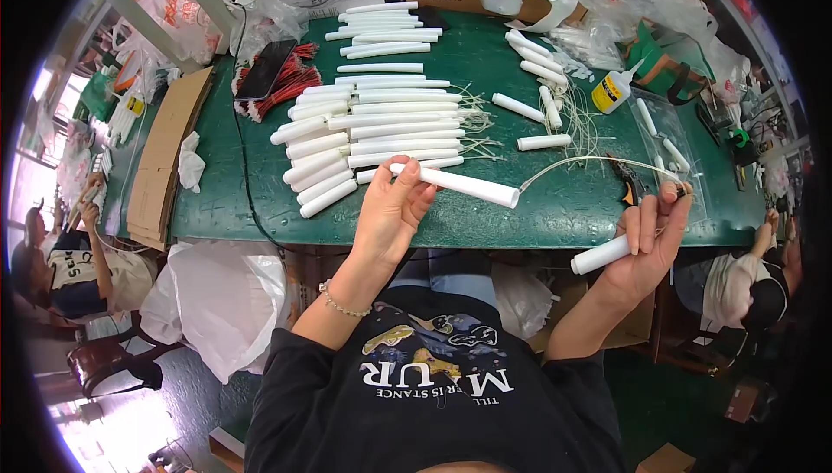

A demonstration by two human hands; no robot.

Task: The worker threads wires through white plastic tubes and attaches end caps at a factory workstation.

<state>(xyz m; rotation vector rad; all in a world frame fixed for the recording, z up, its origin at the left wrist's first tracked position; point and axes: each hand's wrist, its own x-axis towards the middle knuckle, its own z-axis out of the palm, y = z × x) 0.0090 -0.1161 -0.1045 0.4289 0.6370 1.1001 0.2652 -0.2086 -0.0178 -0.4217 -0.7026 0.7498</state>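
Observation:
Between the thumb and fingers of my left hand (pixel 392 216) is a long white tube (pixel 468 187), its wider open end pointing right. A thin pale cable (pixel 598 159) arcs from that end over to my right hand (pixel 643 252). Near the raised fingertips there, the cable meets a small dark piece (pixel 682 190). The lower fingers of my right hand hold a short white cylinder (pixel 600 255) against the palm. Just beyond my left hand, rows of white tubes (pixel 399 132) lie on the green table (pixel 234 204), several with thin wires trailing from their right ends.
Several white cylinders (pixel 518 107) with tangled wires lie right of the middle. Further right are a glue bottle (pixel 612 90), orange-handled pliers (pixel 624 183) and a clear bag (pixel 663 131). A phone (pixel 266 70) rests on red wires. Cardboard (pixel 169 157) edges the left; people sit at both sides.

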